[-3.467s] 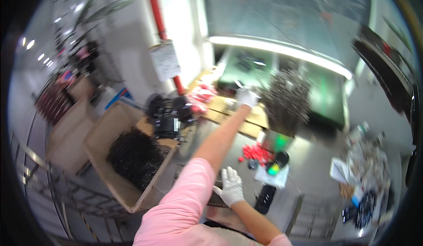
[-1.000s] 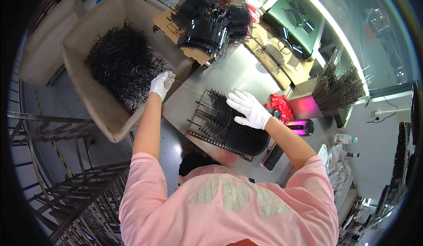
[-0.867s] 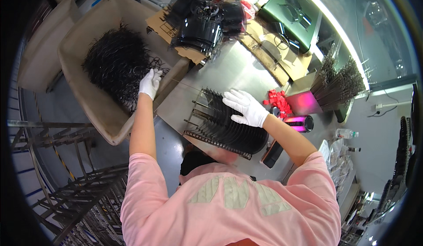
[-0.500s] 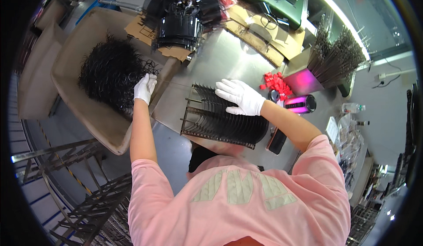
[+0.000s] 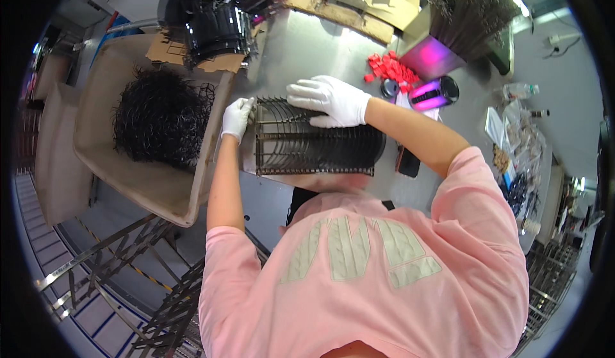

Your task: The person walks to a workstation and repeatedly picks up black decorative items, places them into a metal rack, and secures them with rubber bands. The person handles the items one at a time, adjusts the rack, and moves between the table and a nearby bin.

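A wire rack (image 5: 314, 171) lies on the metal table before me, filled with a row of thin, black curved pieces (image 5: 333, 146). My right hand (image 5: 330, 101), in a white glove, rests flat over the rack's far side, fingers stretched out. At the rack's far left corner is my gloved left hand (image 5: 237, 119), its fingertips pinched together. They close on the end of a thin metal rod that lies along the rack's far edge; the fingers mostly hide it.
Left of the table stands a large beige bin (image 5: 96, 146) with a tangled heap of thin black pieces (image 5: 160, 117). Glossy black curved sheets (image 5: 218, 34) stand behind it. Red bits (image 5: 392, 69), a lit speaker (image 5: 434, 94), a phone (image 5: 407, 162) and a box of thin rods (image 5: 471, 21) are at right.
My left hand has moved right, from over the bin to the rack's corner, and the rod stretched between them no longer shows. My right hand stays flat on the rack. The view has shifted.
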Demonstrator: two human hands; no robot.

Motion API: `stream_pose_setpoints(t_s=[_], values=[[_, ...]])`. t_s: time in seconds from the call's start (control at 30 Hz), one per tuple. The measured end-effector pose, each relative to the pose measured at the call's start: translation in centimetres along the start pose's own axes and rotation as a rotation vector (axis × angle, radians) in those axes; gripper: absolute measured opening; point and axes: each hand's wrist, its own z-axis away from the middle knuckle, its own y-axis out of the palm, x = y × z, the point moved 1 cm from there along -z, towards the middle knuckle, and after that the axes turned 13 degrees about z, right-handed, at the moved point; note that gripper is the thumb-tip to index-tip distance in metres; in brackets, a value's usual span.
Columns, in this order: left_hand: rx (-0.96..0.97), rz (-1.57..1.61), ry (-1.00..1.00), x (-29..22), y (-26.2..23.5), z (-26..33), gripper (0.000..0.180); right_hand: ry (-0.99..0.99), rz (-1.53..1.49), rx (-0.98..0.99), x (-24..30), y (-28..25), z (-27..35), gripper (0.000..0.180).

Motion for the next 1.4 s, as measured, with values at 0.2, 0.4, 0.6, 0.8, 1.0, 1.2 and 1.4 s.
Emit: stream_pose_setpoints(t_s=[0.2,0.4,0.6,0.8,1.0,1.2,1.4], values=[[-0.007,0.025,-0.185,-0.2,0.2,0.4,0.021,0.109,0.114,-0.181,-0.6,-0.9,2.2,0.061],[0.032,-0.266,-0.033,-1.4,-1.5,0.4,0.020,0.459,0.205,0.021,-1.6,-0.3,6.5,0.054],[-0.031,-0.512,0.062,-1.1,-0.2,-1.3,0.044,0.591,0.044,0.016,-1.7,1.9,7.7,0.052],[0.108,-0.801,0.083,-1.3,0.3,0.6,0.062,0.505,0.135,-0.091,-0.4,-2.3,6.6,0.038],[-0.107,-0.828,0.152,-0.9,2.7,4.2,0.054,1.187,0.818,-0.339,-7.0,-17.2,7.7,0.024],[-0.126,-0.729,0.169,-1.6,3.0,5.0,0.052,1.145,1.108,-0.133,-13.8,-28.0,8.9,0.024],[-0.176,-0.571,0.162,0.5,3.1,4.4,0.053,1.167,0.929,-0.264,-15.3,-28.0,10.2,0.017]])
